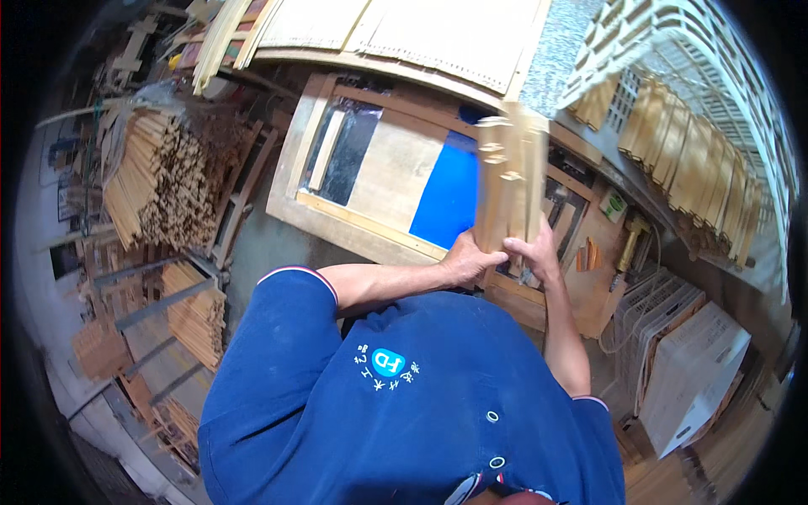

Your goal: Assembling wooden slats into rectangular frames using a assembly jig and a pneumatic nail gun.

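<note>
A bundle of pale wooden strips (509, 185) stands on end between my hands, its far end slightly blurred. My left hand (471, 259) is closed around the bundle's near left side. On the near right side my right hand (539, 252) grips the same bundle, thumb across its front. Beneath and beyond the strips lies a wooden bench top (396, 160) with raised rails and a blue panel (446, 194). The bundle covers part of the bench.
A white plastic crate (673, 42) with wooden strips (686, 151) stands at the far right. Nearer are a brass-coloured air tool (631, 244) and white crates (694, 370). Stacked strips (168, 185) fill the left. Pale boards (404, 38) lie at the back.
</note>
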Motion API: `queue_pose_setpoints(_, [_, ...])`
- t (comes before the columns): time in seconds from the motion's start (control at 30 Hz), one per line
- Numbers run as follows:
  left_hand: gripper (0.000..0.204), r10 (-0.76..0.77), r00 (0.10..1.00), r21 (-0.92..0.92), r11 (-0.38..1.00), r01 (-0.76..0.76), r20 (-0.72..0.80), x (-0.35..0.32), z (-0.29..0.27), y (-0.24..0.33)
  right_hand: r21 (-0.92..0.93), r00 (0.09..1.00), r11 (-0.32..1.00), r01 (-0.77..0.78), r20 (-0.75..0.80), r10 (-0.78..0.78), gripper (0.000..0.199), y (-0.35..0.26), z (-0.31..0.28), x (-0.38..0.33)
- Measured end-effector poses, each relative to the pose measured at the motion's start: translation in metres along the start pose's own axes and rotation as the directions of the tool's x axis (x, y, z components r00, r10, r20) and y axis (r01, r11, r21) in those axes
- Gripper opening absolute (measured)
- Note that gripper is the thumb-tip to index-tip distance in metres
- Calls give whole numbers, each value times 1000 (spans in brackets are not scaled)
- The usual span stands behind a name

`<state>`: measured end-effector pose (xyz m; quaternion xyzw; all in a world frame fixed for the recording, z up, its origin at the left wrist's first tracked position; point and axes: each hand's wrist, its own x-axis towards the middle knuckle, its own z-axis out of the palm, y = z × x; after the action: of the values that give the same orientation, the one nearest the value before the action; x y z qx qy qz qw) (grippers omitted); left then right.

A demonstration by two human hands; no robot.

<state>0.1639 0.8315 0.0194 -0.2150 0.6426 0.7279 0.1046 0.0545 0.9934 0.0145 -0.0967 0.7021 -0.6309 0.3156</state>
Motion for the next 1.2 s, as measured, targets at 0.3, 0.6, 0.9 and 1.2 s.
queue_pose_setpoints(0.3, [79,-543,838,-303,810,502,-62,13,-78,-69,-917,875,249,312,379,299,77,-28,100,132])
queue_pose_setpoints(0.6, [48,-469,835,-458,833,310,-289,2,-140,-84,-870,944,392,299,330,12,40,-13,120,148])
queue_pose_setpoints(0.9, [25,78,939,637,753,164,-335,-6,-172,-53,-849,927,384,363,286,-243,30,-4,105,126])
queue_pose_setpoints(1.2, [32,649,757,979,92,-180,78,-12,-310,-51,-667,902,715,-210,-415,-122,45,35,56,-28])
